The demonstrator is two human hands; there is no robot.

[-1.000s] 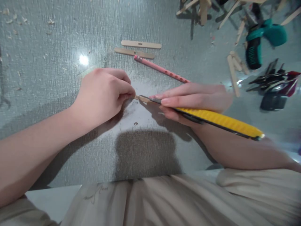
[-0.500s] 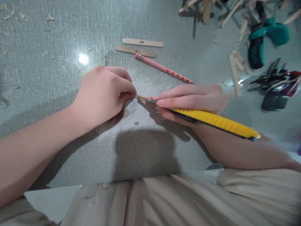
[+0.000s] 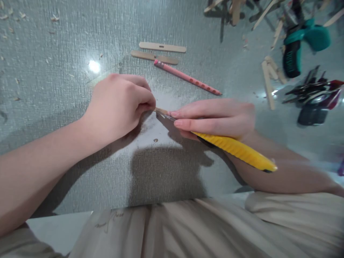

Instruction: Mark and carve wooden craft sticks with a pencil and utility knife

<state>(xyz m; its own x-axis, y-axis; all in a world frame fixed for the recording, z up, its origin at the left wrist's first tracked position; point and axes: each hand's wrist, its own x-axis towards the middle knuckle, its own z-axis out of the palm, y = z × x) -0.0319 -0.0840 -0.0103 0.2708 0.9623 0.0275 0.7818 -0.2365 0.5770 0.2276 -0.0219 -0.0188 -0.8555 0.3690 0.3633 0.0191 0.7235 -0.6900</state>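
My left hand (image 3: pixel 123 98) is closed, pinching one end of a narrow wooden stick (image 3: pixel 161 110) low over the table. A yellow utility knife (image 3: pixel 236 148) lies in my right hand (image 3: pixel 215 116), its fingers wrapped along the front of the handle. The knife's blade (image 3: pixel 168 116) rests at the stick, close to my left fingertips. The fingertips of my right hand are near the stick's other end; whether they also touch it I cannot tell. Most of the stick is hidden by my fingers.
Beyond my hands lie a pink pencil (image 3: pixel 188 77) and two craft sticks (image 3: pixel 162 47) with small notches. Teal-and-black pliers (image 3: pixel 292 53), a dark heap of tools (image 3: pixel 315 100) and several loose sticks (image 3: pixel 268 82) are at the right. Wood shavings (image 3: pixel 55 18) dot the far left.
The knife has tilted, its rear end swinging left and toward my body. My right hand has shifted slightly left. The left hand stays nearly still on the stick.
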